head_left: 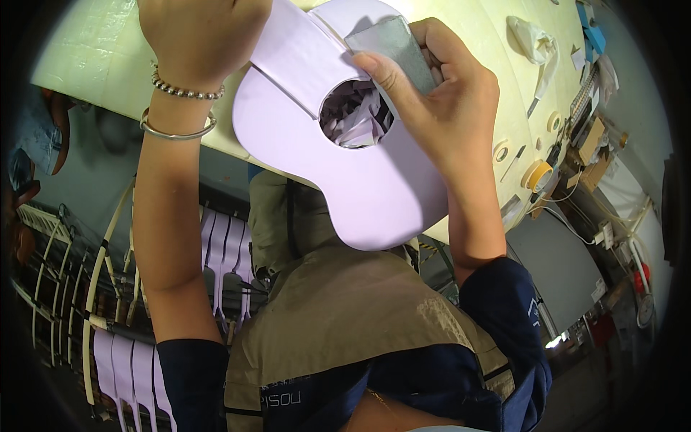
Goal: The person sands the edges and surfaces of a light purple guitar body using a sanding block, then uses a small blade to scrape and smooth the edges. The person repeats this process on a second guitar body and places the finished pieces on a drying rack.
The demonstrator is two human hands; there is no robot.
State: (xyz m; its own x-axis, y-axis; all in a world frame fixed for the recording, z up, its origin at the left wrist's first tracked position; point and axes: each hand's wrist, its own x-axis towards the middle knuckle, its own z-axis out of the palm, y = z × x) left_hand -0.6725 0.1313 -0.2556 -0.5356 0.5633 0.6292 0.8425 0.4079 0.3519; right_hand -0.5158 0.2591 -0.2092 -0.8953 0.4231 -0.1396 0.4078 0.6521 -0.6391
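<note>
A lilac guitar body (389,194) rests with its lower end over the near edge of the table. Crumpled lilac and white scraps (356,119) fill its round sound hole. A wide lilac strip (288,54) with a raised edge runs from the hole toward the top left. My right hand (450,93) is closed on a grey sanding block (396,47), thumb on its face, fingers curled behind, just above the guitar's right side. My left hand (205,32) is at the upper left beside the strip. Its fingers are cut off by the top edge, so their grip is hidden.
The pale covered table (93,54) bears a white cloth (534,39), a yellow tape roll (538,176) and smaller rolls at the right. A grey panel (558,270) stands at the lower right. Racks with several lilac guitar necks (129,367) are at the lower left.
</note>
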